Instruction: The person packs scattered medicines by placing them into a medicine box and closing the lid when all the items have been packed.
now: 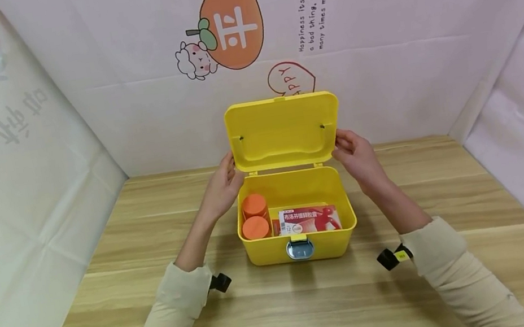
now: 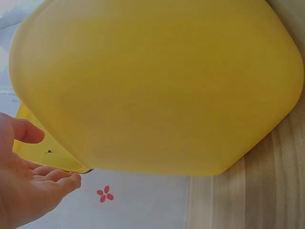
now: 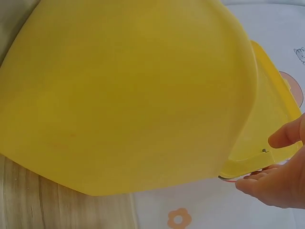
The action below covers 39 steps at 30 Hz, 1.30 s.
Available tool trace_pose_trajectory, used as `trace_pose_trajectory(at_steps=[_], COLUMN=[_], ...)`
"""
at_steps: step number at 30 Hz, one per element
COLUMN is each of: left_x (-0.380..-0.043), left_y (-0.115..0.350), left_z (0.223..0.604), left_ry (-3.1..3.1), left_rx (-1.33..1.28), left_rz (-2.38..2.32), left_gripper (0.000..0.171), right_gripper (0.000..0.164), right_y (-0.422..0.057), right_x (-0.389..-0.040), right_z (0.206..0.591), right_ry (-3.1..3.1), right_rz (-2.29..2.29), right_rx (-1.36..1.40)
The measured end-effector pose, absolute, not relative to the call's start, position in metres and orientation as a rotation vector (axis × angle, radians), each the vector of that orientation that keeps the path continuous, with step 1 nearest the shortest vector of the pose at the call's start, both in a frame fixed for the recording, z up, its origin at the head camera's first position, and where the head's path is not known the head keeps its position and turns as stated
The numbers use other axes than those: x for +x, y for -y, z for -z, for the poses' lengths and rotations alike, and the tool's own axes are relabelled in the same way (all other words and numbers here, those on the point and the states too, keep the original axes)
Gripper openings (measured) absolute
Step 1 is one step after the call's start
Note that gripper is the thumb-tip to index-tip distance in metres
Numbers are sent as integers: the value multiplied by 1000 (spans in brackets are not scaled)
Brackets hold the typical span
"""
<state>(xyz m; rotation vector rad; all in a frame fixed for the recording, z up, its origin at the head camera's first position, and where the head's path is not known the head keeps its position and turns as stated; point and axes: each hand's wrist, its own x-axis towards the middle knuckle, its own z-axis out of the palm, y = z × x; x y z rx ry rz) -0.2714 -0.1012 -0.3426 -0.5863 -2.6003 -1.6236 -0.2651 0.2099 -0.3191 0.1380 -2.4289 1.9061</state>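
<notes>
A yellow storage box (image 1: 301,249) stands on the table with its hinged lid (image 1: 284,128) raised at the back. Beside the lid's left edge, my left hand (image 1: 224,185) has its fingers reaching behind the lid. In the left wrist view the thumb (image 2: 31,131) stands apart from those fingers. My right hand (image 1: 362,162) is at the opposite edge, its fingers also behind the lid; its thumb (image 3: 286,134) shows in front, spread away. Inside the box are two orange round-topped containers (image 1: 255,228) on the left and a red-and-white medicine box (image 1: 309,220) on the right.
A grey-blue latch (image 1: 300,249) hangs on the box's front. The wooden table (image 1: 307,316) extends around the box. Behind it rises a white printed cloth (image 1: 157,117), with more cloth at both sides. Black wrist mounts (image 1: 220,282) sit at the sleeves.
</notes>
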Motion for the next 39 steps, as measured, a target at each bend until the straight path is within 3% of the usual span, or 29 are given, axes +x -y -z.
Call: trace_pose_trajectory(at_steps=[39], left_x=[-252], left_y=[110], left_z=[350], left_ry=[2526], left_rx=[-746], left_rz=[1595], left_gripper=[62], right_gripper=[67], right_y=[-214], right_x=[-233], right_z=[331], right_ry=[2463], right_rz=[-1796], right_rx=[353])
